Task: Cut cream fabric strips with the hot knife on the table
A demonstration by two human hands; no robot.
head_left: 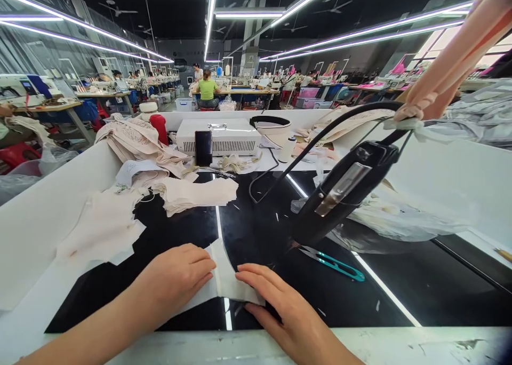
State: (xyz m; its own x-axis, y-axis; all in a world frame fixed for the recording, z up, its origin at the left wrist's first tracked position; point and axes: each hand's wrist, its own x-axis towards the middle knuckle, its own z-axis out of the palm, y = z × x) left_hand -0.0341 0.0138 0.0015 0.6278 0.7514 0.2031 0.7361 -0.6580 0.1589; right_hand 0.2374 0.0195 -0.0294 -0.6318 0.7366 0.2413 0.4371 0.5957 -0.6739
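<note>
A small pale fabric piece (224, 277) lies on the glossy black worktop (256, 231) near the front edge. My left hand (176, 279) rests flat on its left part, fingers stretched out together. My right hand (280, 306) lies flat on its right edge, fingers extended. Neither hand grips anything. A black hanging tool (344, 191) on a cable points down just right of the piece. Teal thread snips (336, 263) lie beside my right hand.
Stacks of cream fabric pieces (196, 193) lie at the left and centre. A white box machine (218, 135) with a phone (204, 147) leaning on it stands at the back. A clear plastic bag (400, 215) sits right. White walls surround the worktop. People work at distant tables.
</note>
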